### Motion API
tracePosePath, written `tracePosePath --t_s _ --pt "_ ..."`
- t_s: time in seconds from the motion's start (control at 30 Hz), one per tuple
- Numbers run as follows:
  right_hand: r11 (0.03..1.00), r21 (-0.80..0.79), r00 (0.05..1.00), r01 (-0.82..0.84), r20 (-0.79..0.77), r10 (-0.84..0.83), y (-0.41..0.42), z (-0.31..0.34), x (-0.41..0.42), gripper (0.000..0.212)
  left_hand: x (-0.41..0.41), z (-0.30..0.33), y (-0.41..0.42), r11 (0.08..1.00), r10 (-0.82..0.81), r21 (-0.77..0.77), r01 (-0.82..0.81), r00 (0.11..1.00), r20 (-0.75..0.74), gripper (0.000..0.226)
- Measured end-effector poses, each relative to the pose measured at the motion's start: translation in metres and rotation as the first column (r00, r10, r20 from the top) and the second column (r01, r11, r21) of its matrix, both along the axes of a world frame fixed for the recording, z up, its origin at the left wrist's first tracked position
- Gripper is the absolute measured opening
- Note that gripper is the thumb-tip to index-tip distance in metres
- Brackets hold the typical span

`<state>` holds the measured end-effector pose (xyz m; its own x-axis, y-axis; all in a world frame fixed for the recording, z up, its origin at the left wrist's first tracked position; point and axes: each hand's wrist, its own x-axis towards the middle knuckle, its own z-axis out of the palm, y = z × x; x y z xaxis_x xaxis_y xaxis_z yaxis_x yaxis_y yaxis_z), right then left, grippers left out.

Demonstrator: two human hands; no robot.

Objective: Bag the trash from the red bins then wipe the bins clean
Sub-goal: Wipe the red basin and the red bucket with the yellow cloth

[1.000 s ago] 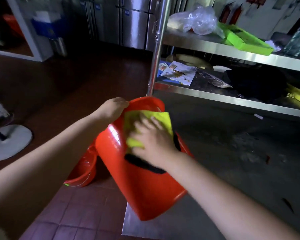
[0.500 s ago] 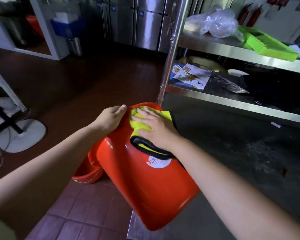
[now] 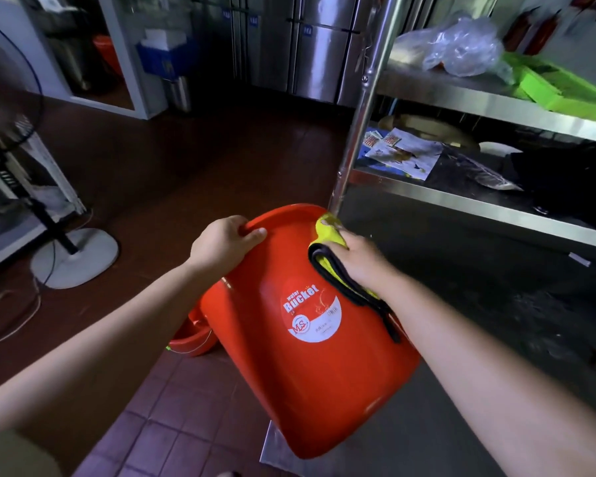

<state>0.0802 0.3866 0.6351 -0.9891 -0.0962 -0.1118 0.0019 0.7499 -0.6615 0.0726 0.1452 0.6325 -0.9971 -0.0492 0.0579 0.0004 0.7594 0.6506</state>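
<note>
inspector: where was the red bin [image 3: 310,356] at the time of inspection?

assistant: tilted on its side, with its lower edge on the steel table [image 3: 410,442] at the corner beside the rack post [image 3: 362,108]. the base faced the camera side and the mouth pointed away. a second red bin [image 3: 191,333] sat on the tiled floor, partly hidden behind the first.

inspector: the hands?

assistant: the left hand [image 3: 222,247] gripped the far rim, fingers curled over the lip. the right hand [image 3: 356,258] lay on a yellow cloth [image 3: 329,230] with a black border, pressing it to the upper wall near the rim. whether those fingers were flat or bunched into the cloth, i could not tell. the two hands were apart, on opposite sides of the mouth.

inspector: your assessment of handling?

assistant: judged a light, thin-walled plastic vessel, stiff at the rolled rim and likely to flex at mid-wall under pressure. the surface was glossy, so probably slippery, more so if damp. the rim was the soundest hold. the cloth was soft and folded, and would conform to the curve.

inspector: risks?

assistant: the bin rested on a table corner. hard wiping could push it off the edge. a printed label [image 3: 310,313] on the wall might lift if scrubbed.
</note>
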Motion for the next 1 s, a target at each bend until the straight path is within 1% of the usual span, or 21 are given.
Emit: tracePosePath --t_s 0.07,0.13,0.2,0.3,0.37,0.4,0.43,0.5,0.6,0.7,0.77,0.87,0.93,1.0 --pt "0.981 0.130 0.980 -0.146 -0.119 0.161 -0.007 0.005 0.024 0.051 -0.002 -0.001 0.001 1.000 0.014 0.009 -0.014 1.000 0.017 0.037" --pt "0.925 0.294 0.930 -0.240 -0.203 0.306 -0.011 0.008 0.050 0.055 -0.004 -0.002 0.002 1.000 0.018 0.004 -0.018 1.000 0.023 0.035" --pt "0.854 0.428 0.886 -0.297 -0.210 0.414 -0.011 0.008 0.077 0.058 -0.009 -0.002 0.006 1.000 0.005 -0.025 -0.004 1.000 0.023 0.032" --pt "0.744 0.581 0.808 -0.331 -0.233 0.541 -0.010 0.002 0.114 0.060 -0.018 0.002 0.016 0.997 -0.022 -0.070 0.024 0.999 0.032 0.031" --pt "0.676 0.650 0.755 -0.346 -0.235 0.612 -0.010 -0.006 0.131 0.059 -0.024 0.007 0.026 0.995 -0.033 -0.097 0.035 0.999 0.030 0.033" --pt "0.656 0.668 0.739 -0.352 -0.231 0.632 -0.007 -0.009 0.135 0.058 -0.026 0.008 0.031 0.993 -0.034 -0.109 0.037 0.999 0.023 0.033" --pt "0.658 0.665 0.735 -0.353 -0.238 0.635 -0.002 -0.011 0.136 0.058 -0.028 0.009 0.037 0.992 -0.034 -0.125 0.035 0.999 0.010 0.033" --pt "0.712 0.614 0.757 -0.342 -0.269 0.596 0.012 -0.009 0.132 0.059 -0.031 0.011 0.049 0.987 -0.030 -0.160 0.026 0.999 -0.026 0.034" --pt "0.813 0.501 0.825 -0.297 -0.294 0.482 0.029 -0.007 0.117 0.062 -0.032 0.014 0.061 0.980 -0.003 -0.197 -0.010 0.998 -0.065 0.036" --pt "0.928 0.291 0.907 -0.234 -0.279 0.316 0.047 -0.011 0.097 0.062 -0.031 0.012 0.062 0.980 0.025 -0.197 -0.041 0.996 -0.082 0.035" --pt "0.974 0.114 0.954 -0.196 -0.208 0.216 0.062 -0.015 0.082 0.062 -0.027 0.009 0.057 0.983 0.050 -0.175 -0.064 0.995 -0.083 0.036" --pt "0.982 -0.078 0.982 -0.175 -0.087 0.168 0.079 -0.025 0.062 0.061 -0.019 0.004 0.044 0.990 0.092 -0.105 -0.096 0.995 -0.040 0.048" --pt "0.958 -0.219 0.983 -0.184 -0.036 0.181 0.083 -0.033 0.052 0.059 -0.012 0.001 0.033 0.995 0.096 -0.010 -0.096 0.995 0.012 0.052" --pt "0.918 -0.365 0.985 -0.153 0.022 0.173 0.084 -0.040 0.044 0.055 -0.005 -0.003 0.024 0.992 0.107 0.058 -0.108 0.994 0.032 0.054"
